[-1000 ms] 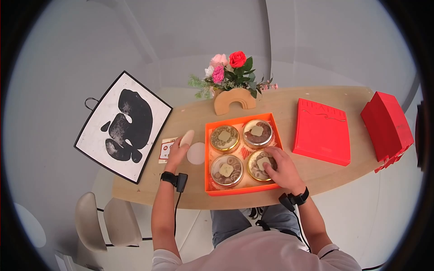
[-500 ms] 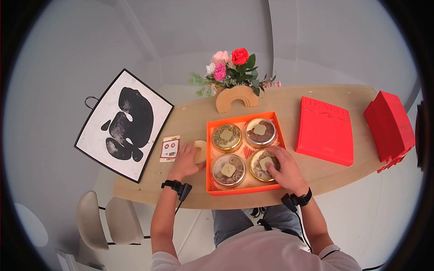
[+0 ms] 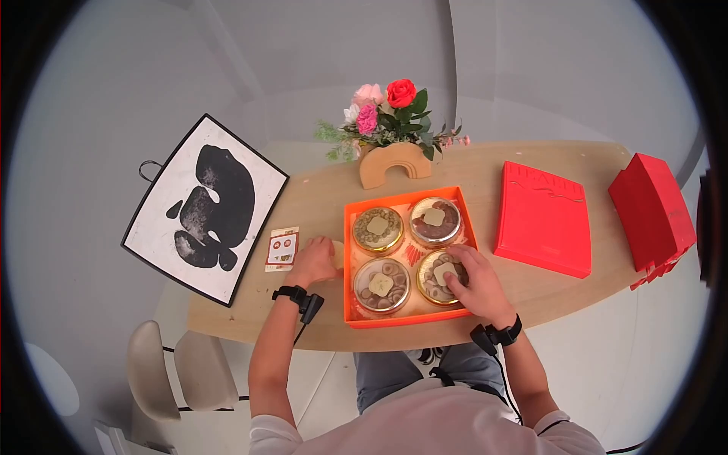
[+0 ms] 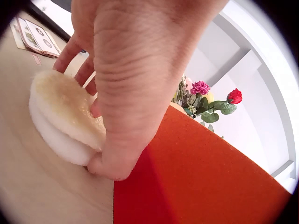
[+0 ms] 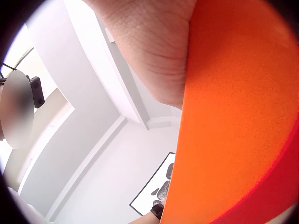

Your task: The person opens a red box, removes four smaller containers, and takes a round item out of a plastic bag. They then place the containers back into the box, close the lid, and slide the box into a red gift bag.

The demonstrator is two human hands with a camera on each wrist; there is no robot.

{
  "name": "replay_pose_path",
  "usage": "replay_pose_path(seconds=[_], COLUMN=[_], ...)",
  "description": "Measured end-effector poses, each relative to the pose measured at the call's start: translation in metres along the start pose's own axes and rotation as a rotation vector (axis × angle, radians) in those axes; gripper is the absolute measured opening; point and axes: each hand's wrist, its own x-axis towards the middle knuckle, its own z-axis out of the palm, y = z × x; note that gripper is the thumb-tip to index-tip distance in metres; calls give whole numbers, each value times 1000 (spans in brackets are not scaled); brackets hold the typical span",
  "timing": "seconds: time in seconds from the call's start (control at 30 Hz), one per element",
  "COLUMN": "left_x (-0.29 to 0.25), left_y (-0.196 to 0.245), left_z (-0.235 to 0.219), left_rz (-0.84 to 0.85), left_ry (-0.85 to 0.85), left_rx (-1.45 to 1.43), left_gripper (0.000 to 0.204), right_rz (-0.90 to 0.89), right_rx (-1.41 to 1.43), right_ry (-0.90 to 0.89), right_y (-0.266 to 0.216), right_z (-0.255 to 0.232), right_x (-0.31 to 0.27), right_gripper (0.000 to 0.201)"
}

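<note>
Left hand (image 3: 312,264) pinches two stacked fluffy pads (image 4: 64,100) just left of orange box (image 3: 409,321) | Right hand (image 3: 479,284) lies spread over jar (image 3: 434,277) in box's near right corner; grip cannot be told

Soft, even light fills the head view, leaving only faint shadows on the surface (image 3: 235,322) and small glints on the jars (image 3: 381,286). The wide lens bows the surface's edge and ends in a black rim. Both wrist views run brighter: the ceiling (image 5: 84,35) washes out to near white, and the corners fall dark. An oval blur sits at the right wrist view's left edge.
</note>
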Motion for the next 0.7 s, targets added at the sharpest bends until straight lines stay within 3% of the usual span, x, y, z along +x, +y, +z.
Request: replay_pose_path(seconds=[0.7], left_x=[-30], left_y=[-7], left_z=[-4], left_rz=[-68], left_ry=[30], left_rx=[-147], left_gripper=[65], right_rz=[-20], right_rx=[-11], right_ry=[3], right_y=[-2], right_z=[-1], right_x=[0], right_gripper=[45])
